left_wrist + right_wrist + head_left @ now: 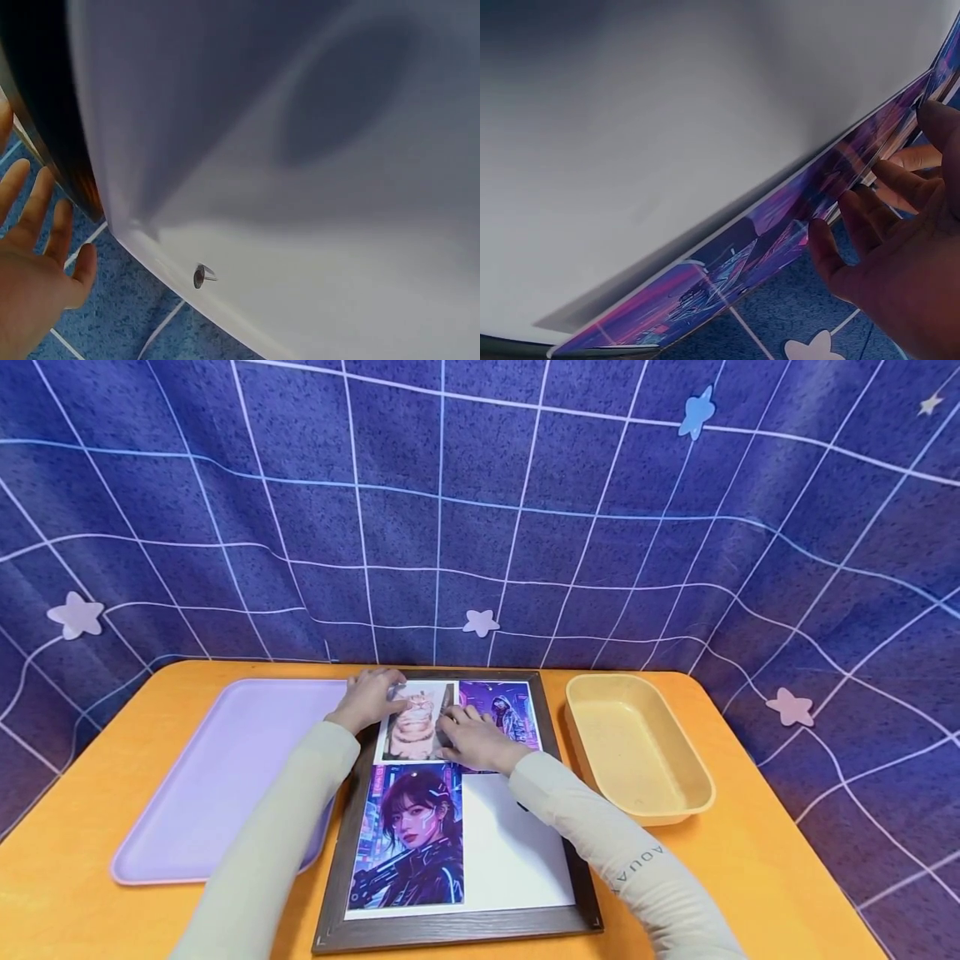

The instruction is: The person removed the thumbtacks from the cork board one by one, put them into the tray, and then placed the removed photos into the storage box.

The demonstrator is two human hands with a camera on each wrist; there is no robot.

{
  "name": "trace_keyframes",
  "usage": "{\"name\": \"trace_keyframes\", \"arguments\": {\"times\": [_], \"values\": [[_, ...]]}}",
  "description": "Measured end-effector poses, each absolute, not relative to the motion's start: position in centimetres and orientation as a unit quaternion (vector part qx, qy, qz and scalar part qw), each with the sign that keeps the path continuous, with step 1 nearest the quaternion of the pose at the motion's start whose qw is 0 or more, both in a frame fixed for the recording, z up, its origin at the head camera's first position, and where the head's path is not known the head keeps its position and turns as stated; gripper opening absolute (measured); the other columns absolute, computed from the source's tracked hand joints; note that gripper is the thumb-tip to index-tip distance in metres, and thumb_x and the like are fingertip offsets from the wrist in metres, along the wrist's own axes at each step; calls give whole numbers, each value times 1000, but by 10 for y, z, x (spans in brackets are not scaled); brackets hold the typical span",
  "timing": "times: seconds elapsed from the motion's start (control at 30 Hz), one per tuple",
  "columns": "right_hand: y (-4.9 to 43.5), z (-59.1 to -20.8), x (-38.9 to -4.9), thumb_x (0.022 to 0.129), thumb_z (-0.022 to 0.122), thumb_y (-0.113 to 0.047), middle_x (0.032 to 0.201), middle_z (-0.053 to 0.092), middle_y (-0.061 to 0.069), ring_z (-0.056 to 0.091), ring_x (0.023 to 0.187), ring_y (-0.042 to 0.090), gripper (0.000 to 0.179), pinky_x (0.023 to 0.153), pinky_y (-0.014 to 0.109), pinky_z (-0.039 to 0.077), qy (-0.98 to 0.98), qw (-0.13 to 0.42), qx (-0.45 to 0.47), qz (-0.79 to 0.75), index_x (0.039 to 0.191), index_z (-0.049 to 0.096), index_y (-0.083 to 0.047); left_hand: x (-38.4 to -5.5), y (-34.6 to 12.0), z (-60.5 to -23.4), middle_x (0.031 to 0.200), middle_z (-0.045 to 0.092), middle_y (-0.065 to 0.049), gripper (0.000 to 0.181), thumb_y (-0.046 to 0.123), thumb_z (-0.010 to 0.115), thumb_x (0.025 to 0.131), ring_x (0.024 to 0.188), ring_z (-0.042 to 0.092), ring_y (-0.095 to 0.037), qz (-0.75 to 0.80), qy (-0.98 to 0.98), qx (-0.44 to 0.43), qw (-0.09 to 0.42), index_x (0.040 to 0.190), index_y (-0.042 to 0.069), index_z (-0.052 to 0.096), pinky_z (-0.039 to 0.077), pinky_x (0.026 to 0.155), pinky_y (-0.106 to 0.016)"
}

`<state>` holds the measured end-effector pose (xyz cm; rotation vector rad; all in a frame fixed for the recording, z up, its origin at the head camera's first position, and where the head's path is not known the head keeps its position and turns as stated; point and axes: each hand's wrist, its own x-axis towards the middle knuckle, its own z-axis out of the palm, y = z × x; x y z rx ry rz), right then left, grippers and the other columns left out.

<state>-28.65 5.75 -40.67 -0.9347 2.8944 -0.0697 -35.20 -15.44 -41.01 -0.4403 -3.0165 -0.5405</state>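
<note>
A dark-framed white board [517,843] lies on the table with three pictures on it. My left hand [370,696] is at the top left of the cat picture [412,735], its fingertips at the picture's left edge. From the other side, my right hand [480,742] reaches the cat picture's right edge and overlaps the picture of a hooded figure [510,710]. Both hands have loosely extended fingers. Below lies a picture of a dark-haired figure [412,839], with a pin [414,773] at its top. Another pin [491,688] marks the hooded figure's top edge.
To the left lies a purple tray [240,768], partly behind the left forearm. A thumbtack [199,276] shows on the pale surface in the left wrist view. On the right is a yellow bin [637,743]. A blue gridded curtain [480,527] hangs behind the orange table [750,860].
</note>
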Motion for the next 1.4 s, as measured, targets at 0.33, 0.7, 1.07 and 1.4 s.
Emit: {"name": "trace_keyframes", "arguments": {"times": [0.33, 0.7, 1.07, 1.4], "values": [[57, -407, -287, 90, 50, -43, 140, 35, 3, 35, 124, 23, 44, 100, 46, 33, 951, 51, -305, -21, 127, 46, -19, -354, -154, -405, 128, 49, -20, 48, 29, 66, 82, 123, 33, -44, -188, -971, -150, -7, 122, 8, 52, 22, 92, -55], [57, -407, -287, 91, 49, -42, 141, 34, 3, 34, 125, 23, 43, 101, 46, 32, 950, 55, -307, -24, 127, 46, -20, -353, -152, -405, 122, 46, -22, 49, 26, 66, 81, 116, 36, -44, -187, -969, -160, -7, 124, 6, 51, 22, 90, -54], [57, -404, -286, 91, 50, -41, 141, 34, 4, 34, 124, 23, 43, 101, 45, 32, 950, 58, -304, -23, 127, 46, -19, -356, -151, -406, 121, 42, -24, 54, 27, 63, 82, 113, 34, -43, -170, -972, -164, -14, 129, 3, 49, 23, 87, -53], [56, -401, -286, 89, 53, -41, 139, 38, 4, 37, 123, 23, 45, 100, 47, 34, 951, 54, -304, -27, 127, 48, -17, -358, -151, -408, 122, 40, -22, 51, 25, 65, 81, 111, 32, -42, -183, -970, -160, -12, 126, 3, 52, 22, 84, -51]]}}
